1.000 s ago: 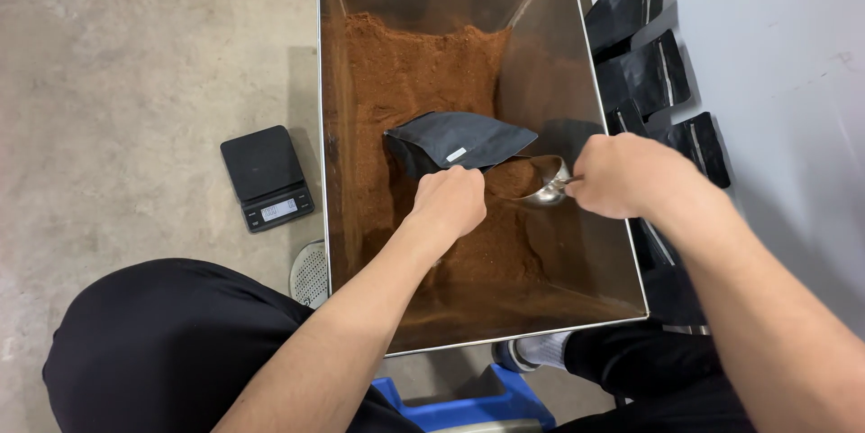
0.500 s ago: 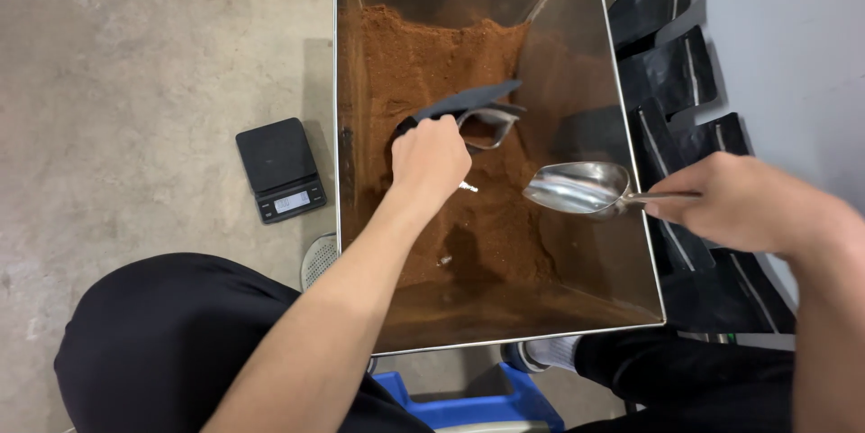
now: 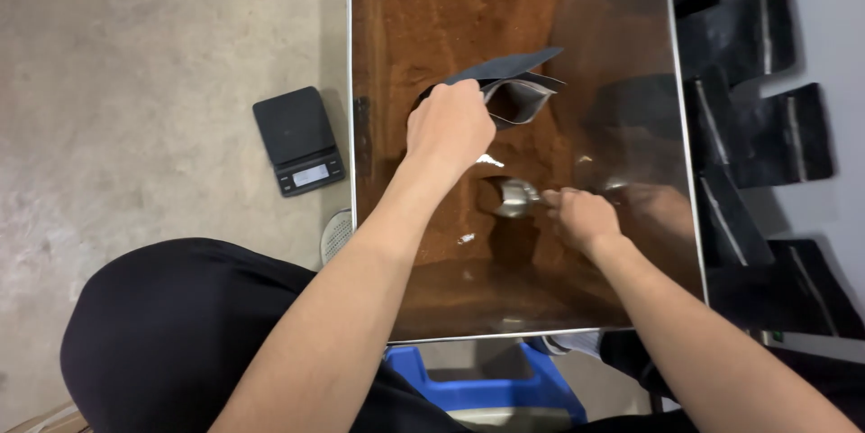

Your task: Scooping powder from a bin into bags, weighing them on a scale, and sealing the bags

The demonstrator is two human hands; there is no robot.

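Holding a black pouch [image 3: 505,91] open at 12 o'clock over the brown powder [image 3: 432,27], left hand [image 3: 449,127] pinches its mouth. Right hand [image 3: 584,217], closed on the metal scoop [image 3: 514,199], digs at 6 o'clock inside the steel bin [image 3: 353,127]. Judgement: fill modestly, lift level, keep the mouth wide.

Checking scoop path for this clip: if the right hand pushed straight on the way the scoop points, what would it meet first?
The right hand drives the metal scoop leftward and down; its tip already sits in the brown powder, so it likely meets more powder first. Depth is unclear.
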